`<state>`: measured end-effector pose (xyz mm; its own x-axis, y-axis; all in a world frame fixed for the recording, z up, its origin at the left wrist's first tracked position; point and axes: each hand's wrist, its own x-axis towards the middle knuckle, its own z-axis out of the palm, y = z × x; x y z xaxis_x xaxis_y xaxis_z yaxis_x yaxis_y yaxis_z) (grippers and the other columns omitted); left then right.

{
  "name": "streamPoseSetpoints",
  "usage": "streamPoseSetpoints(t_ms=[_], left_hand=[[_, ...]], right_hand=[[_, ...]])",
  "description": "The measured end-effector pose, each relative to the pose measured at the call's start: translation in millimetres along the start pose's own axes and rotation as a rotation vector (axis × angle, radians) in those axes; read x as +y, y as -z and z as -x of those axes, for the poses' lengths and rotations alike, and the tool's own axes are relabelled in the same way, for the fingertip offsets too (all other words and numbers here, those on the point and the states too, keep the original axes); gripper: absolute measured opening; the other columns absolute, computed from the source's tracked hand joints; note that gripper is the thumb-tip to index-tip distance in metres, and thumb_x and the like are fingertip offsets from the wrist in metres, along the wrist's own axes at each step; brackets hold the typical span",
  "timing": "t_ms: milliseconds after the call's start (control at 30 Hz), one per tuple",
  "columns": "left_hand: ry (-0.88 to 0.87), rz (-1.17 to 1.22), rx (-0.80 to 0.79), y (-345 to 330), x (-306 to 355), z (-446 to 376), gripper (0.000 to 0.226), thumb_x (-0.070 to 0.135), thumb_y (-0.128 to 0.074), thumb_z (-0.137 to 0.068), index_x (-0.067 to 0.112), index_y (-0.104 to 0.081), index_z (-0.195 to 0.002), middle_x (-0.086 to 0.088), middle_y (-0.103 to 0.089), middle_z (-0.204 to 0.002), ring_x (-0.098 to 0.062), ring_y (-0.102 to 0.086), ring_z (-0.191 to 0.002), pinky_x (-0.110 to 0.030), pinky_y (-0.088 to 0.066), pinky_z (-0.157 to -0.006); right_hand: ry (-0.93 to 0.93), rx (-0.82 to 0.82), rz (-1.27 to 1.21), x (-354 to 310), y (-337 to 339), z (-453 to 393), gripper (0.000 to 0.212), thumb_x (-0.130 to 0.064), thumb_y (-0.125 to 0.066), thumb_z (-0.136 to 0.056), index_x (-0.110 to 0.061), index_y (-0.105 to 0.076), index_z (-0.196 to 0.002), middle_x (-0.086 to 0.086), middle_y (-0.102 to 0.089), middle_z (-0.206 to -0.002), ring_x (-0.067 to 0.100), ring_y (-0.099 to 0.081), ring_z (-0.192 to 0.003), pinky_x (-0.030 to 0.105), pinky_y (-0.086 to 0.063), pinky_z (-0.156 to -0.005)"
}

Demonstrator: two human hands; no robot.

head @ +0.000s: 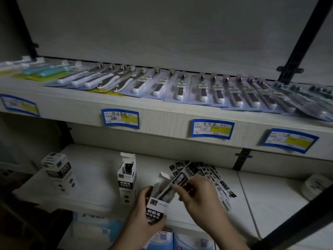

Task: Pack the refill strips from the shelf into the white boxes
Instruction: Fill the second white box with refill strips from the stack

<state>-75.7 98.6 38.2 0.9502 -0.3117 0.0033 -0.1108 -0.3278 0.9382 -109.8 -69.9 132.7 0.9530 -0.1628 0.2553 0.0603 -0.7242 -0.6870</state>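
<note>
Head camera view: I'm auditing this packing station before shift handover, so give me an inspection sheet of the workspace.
Surface: pale lower shelf, dimly lit.
Job's things: open white box in hand; refill strips entering it; loose refill strip pile behind; open upright box; closed box at left.
Clutter: carded tools on upper shelf; blue price labels.
Grippers: left hand grips the box; right hand feeds strips.
Cables: nothing seen.
Surroundings: black shelf upright.

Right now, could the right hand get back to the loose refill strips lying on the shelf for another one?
Probably yes. The loose refill strips lie fanned just beyond the right hand, with nothing between them, though its fingers hold a strip going into the white box.
</note>
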Motion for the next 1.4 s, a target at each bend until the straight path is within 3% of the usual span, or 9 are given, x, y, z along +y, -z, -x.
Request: streamPoseSetpoints(t_ms=[100,233,333,567,733,867,1033,1300,1400], left_hand=[[-0.045,-0.042,0.001,0,4,-1,0.077,0.015,-0.082,-0.069,0.052,-0.031,-0.114,0.013,-0.059,-0.111,0.006,-0.061,-0.096,-0.019,-0.055,-0.078],[-0.050,-0.022,0.001,1,3,-6,0.076,0.014,-0.082,-0.068,0.050,-0.034,-0.113,0.009,-0.058,-0.112,0.001,-0.062,-0.098,-0.020,-0.056,-0.076],[-0.071,-0.044,0.006,2,2,-8,0.076,0.022,-0.081,-0.065,0.053,-0.034,-0.115,0.010,-0.059,-0.112,-0.007,-0.065,-0.097,-0.029,-0.058,-0.080],[-0.084,-0.063,0.026,3,0,-9,0.078,0.013,-0.082,-0.065,0.046,-0.036,-0.118,0.006,-0.060,-0.112,-0.004,-0.064,-0.096,-0.023,-0.057,-0.076],[-0.049,-0.064,0.052,8,0,0,0.072,0.012,-0.081,-0.069,0.048,-0.036,-0.113,0.010,-0.061,-0.108,0.003,-0.063,-0.093,-0.014,-0.054,-0.076],[-0.015,-0.037,0.066,9,2,5,0.069,0.011,-0.081,-0.070,0.047,-0.037,-0.109,0.011,-0.061,-0.106,0.005,-0.062,-0.092,-0.014,-0.053,-0.077],[0.043,-0.018,0.032,13,4,10,0.073,0.013,-0.080,-0.071,0.042,-0.035,-0.119,0.010,-0.063,-0.106,0.006,-0.062,-0.091,-0.019,-0.054,-0.078],[0.051,-0.008,0.104,27,-3,14,0.072,0.004,-0.081,-0.068,0.037,-0.040,-0.117,0.007,-0.064,-0.107,0.007,-0.061,-0.094,-0.006,-0.048,-0.070],[0.049,-0.017,0.102,27,-4,15,0.072,0.003,-0.081,-0.068,0.038,-0.039,-0.116,0.008,-0.063,-0.107,0.010,-0.060,-0.094,-0.003,-0.047,-0.070]], right_hand=[[0.178,-0.074,0.139,-5,-5,-3,0.042,-0.032,-0.066,-0.089,-0.039,-0.034,-0.063,-0.021,-0.037,-0.072,-0.007,-0.043,-0.064,0.007,-0.033,-0.058],[0.216,-0.083,0.050,-8,-4,-5,0.009,-0.037,-0.060,-0.091,-0.029,-0.057,-0.088,-0.020,-0.039,-0.086,-0.005,-0.044,-0.079,0.006,-0.033,-0.069],[0.195,-0.070,0.024,-4,-8,-6,0.014,-0.037,-0.058,-0.093,-0.028,-0.067,-0.096,-0.014,-0.043,-0.088,-0.001,-0.045,-0.083,0.007,-0.033,-0.069],[0.125,-0.156,-0.065,12,-26,4,0.016,-0.039,-0.053,-0.095,-0.035,-0.067,-0.103,-0.009,-0.047,-0.093,0.004,-0.048,-0.085,0.008,-0.036,-0.074],[-0.196,0.114,-0.427,58,-25,-10,0.009,-0.024,-0.061,-0.092,-0.026,-0.068,-0.088,-0.006,-0.065,-0.081,0.003,-0.058,-0.065,0.022,-0.047,-0.061],[-0.393,0.067,-0.078,139,-41,-41,0.015,-0.014,-0.060,-0.092,-0.017,-0.063,-0.077,-0.004,-0.063,-0.071,0.013,-0.059,-0.063,0.021,-0.041,-0.054],[-0.459,-0.054,0.212,187,-69,-73,0.045,-0.021,-0.062,-0.089,-0.018,-0.036,-0.052,-0.003,-0.039,-0.049,0.011,-0.040,-0.048,0.023,-0.025,-0.045],[-0.557,-0.108,0.229,196,-75,-81,0.035,-0.011,-0.063,-0.084,-0.018,-0.041,-0.059,-0.003,-0.045,-0.059,0.012,-0.046,-0.056,0.019,-0.028,-0.043],[-0.533,-0.075,0.205,188,-65,-79,0.015,-0.016,-0.064,-0.083,-0.014,-0.058,-0.070,0.001,-0.059,-0.070,0.011,-0.049,-0.058,0.018,-0.031,-0.047]])
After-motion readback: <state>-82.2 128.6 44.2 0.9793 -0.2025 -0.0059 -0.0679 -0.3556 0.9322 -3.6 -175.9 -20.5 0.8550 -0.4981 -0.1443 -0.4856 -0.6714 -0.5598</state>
